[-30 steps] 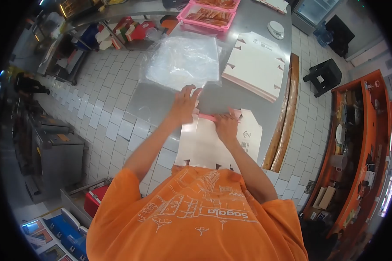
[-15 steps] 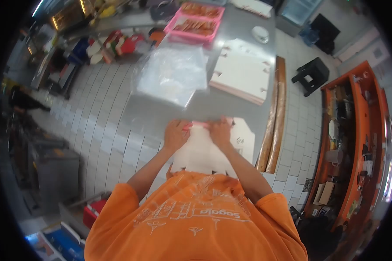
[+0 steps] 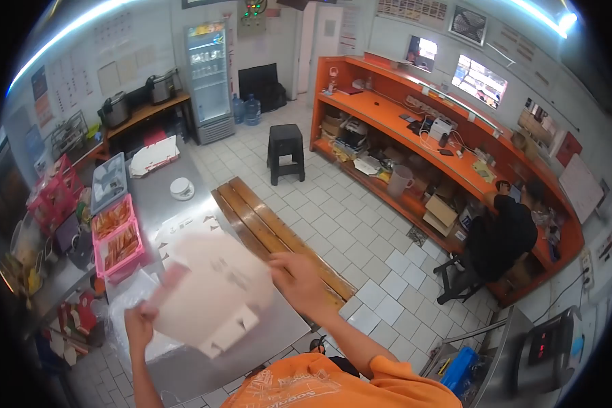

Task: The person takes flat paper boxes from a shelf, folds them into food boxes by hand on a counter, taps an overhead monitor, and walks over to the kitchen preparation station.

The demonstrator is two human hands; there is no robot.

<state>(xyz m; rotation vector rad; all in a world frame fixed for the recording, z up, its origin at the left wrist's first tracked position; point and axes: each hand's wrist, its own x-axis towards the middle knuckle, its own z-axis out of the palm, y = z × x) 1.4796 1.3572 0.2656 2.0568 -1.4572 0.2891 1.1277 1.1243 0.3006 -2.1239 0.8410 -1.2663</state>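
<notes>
A flat cardboard box blank (image 3: pixel 211 289), pale with notched tabs and some dark print, is held up tilted above the steel table (image 3: pixel 265 347) and is slightly blurred. My left hand (image 3: pixel 139 325) is closed on its left edge. At the opposite edge, my right hand (image 3: pixel 298 282) pinches the board near its upper right corner. Behind it lies a stack of similar blanks (image 3: pixel 204 223), partly covered by the held one. Clear plastic bags (image 3: pixel 122 319) lie on the table beside my left hand.
Pink crates (image 3: pixel 119 245) of reddish-brown food and a round white container (image 3: pixel 181 188) stand farther along the table. A wooden bench (image 3: pixel 251 211) runs along its right side. Beyond are a black stool (image 3: pixel 285 153), an orange counter (image 3: pixel 381 109) and a person in black (image 3: pixel 506 231).
The box blank has been lifted from the table and tilted, with both hands moved apart to its edges. My view has swung right and up, bringing the counter and seated person into sight.
</notes>
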